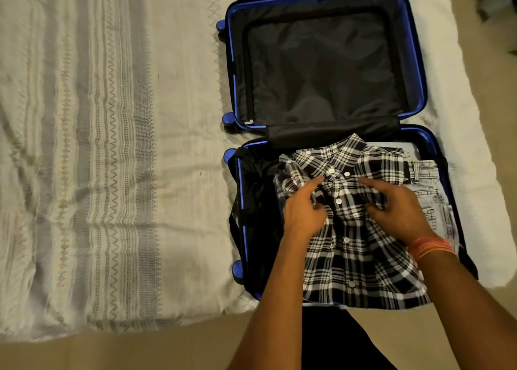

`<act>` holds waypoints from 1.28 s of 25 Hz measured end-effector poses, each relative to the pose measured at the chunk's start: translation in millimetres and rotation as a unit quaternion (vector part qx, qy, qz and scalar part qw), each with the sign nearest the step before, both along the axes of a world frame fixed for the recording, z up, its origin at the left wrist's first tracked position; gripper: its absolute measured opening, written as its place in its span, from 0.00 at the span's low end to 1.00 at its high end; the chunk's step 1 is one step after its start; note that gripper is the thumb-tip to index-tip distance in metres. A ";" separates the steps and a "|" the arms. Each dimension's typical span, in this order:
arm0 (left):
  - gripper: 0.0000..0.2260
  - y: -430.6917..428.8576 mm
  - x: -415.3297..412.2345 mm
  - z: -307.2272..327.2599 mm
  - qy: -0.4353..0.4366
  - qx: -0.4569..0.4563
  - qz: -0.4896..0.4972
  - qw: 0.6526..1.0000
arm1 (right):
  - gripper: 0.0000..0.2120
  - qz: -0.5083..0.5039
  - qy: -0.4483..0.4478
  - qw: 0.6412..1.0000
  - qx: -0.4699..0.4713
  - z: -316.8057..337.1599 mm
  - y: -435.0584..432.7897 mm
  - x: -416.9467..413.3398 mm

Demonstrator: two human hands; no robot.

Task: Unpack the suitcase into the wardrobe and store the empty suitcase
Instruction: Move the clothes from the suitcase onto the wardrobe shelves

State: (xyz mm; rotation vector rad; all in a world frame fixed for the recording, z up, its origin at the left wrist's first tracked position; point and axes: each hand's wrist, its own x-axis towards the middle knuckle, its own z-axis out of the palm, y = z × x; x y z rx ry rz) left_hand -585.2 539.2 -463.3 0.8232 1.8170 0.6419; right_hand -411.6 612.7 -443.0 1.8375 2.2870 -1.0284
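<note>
Blue hard-shell suitcase (321,70), lying flat open on the bed (112,145), toward its right side. Far half: black zipped lining panel, creased. Near half packed: black-and-white plaid shirt (361,260) on top, buttons up, collar toward the hinge; pale grey jeans (428,190) beneath, showing along the right wall of the shell. Dark fabric and a black strap (233,215) bunched against the left wall of the same half (hard to tell what they belong to).

Just below the collar, left hand (303,210) on the shirt's chest, fingers curled and pinching a fold of the plaid, forefinger stretched toward the collar. Just beside it, across the button placket, right hand (397,204) with fingers likewise curled into the cloth, gathering a ridge of it. Orange threads (430,246) wound around the right wrist.

Four blue wheels (228,119) down the suitcase's left side, against the pale bedcover with its grey zigzag stripes. Tan floor (140,353) along the near edge of the bed, under the forearms.
</note>
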 end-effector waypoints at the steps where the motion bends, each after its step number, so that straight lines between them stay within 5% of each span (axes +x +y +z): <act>1: 0.29 1.6 -1.8 7.1 -0.002 0.021 -0.017 1.000 | 0.31 -0.013 0.007 1.000 0.003 8.1 -0.9 1.3; 12: 0.28 58.3 27.7 102.9 -0.013 0.192 -0.171 0.966 | 0.52 -0.226 0.090 0.961 0.130 113.4 -39.7 77.2; 21: 0.31 42.8 185.2 203.7 -0.074 0.336 -0.312 0.886 | 0.55 -0.385 0.051 0.876 0.285 213.7 -162.3 205.9; 32: 0.34 -90.9 354.3 321.6 -0.386 0.251 -0.454 0.763 | 0.52 -0.535 0.086 0.748 0.384 328.2 -421.9 345.0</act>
